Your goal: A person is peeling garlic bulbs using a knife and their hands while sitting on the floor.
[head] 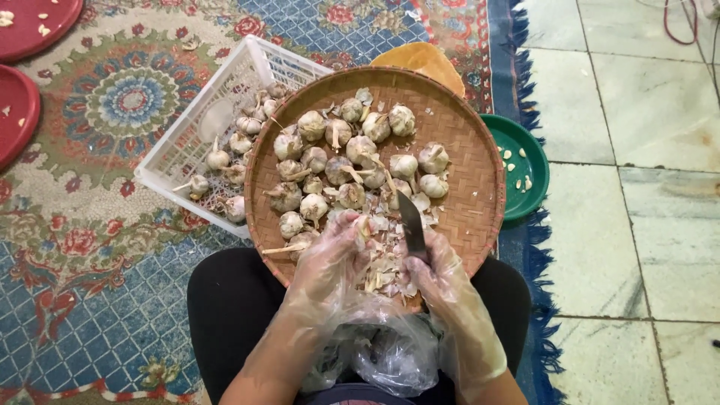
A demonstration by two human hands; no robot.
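A round woven bamboo tray (465, 142) rests on my lap, holding several garlic bulbs (352, 157) and a heap of papery peels (382, 262) at its near edge. Both hands wear clear plastic gloves. My left hand (330, 255) is closed around a piece of garlic (364, 225) over the peels. In my right hand (439, 270) is a dark-bladed knife (411, 221), its blade pointing away from me above the tray.
A white plastic basket (187, 150) with more garlic bulbs lies left of the tray. A green bowl (536, 161) with peeled cloves sits at the right, on the carpet edge. Red plates (19, 105) lie far left. An orange tray (424, 56) is behind. Tiled floor on the right.
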